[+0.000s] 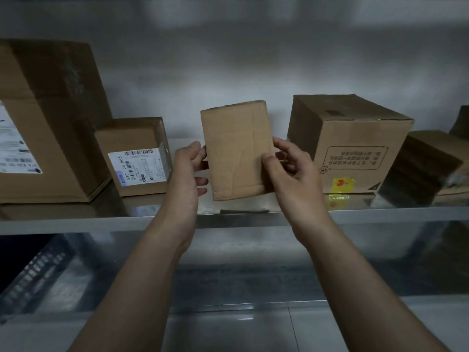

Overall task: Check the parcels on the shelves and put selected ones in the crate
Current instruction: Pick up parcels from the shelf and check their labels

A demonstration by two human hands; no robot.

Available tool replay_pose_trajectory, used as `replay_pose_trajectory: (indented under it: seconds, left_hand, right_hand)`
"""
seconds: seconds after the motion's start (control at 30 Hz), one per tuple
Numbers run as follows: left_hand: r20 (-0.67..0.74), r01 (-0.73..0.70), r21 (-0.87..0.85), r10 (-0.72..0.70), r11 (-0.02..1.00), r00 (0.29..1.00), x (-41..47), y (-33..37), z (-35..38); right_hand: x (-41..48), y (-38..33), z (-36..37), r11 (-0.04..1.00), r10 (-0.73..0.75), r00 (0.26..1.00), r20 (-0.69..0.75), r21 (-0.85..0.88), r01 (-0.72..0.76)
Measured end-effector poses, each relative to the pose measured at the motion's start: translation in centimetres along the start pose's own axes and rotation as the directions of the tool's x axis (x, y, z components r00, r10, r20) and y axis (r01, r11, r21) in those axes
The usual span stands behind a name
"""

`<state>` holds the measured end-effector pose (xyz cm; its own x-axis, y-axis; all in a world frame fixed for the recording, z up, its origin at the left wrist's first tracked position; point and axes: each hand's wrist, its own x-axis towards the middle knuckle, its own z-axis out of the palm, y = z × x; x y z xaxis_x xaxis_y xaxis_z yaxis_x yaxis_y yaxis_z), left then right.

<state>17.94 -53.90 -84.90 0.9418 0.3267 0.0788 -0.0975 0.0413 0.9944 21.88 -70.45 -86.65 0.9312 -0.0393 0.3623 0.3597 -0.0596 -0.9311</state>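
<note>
Cardboard, plain brown and taped over, makes up the one small flat parcel that both hands hold upright with a slight tilt. It sits in the gap between two cartons and appears lifted off the metal shelf. The left hand grips the parcel's left edge, with its thumb at the front corner and its fingers curled behind. The right hand pinches the right edge, thumb pressed flat on the front face and fingers wrapped round the back. No label shows on the face turned toward the camera.

Five other cartons stand on the same shelf. At far left is a large box with one white label; whether its upper part is a second box stacked on it cannot be told. Just beside it is a small labelled box bearing one white barcode label. Right of the held parcel stands a printed box with upside-down text and one yellow sticker. Next to that lies a low dark carton, and a further carton shows partly at the frame's edge.

Below the shelf at lower left is one dark slotted object, too blurred to name.
</note>
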Motion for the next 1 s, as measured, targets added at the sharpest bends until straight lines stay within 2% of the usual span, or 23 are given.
replay_pose_trajectory:
  seconds: [0.47, 1.0]
  left_hand:
    - [0.009, 0.01, -0.069, -0.01, 0.998, 1.0, 0.59, -0.09, -0.94]
    - [0.013, -0.009, -0.12, 0.01, 0.993, 1.0, 0.71, 0.08, -1.04]
  right_hand:
    - [-0.09, -0.4, 0.49, 1.0, -0.014, 0.999, 0.042, 0.022, 0.013]
    - [-0.29, -0.66, 0.33, 0.999, 0.044, 0.999, -0.03, 0.032, -0.043]
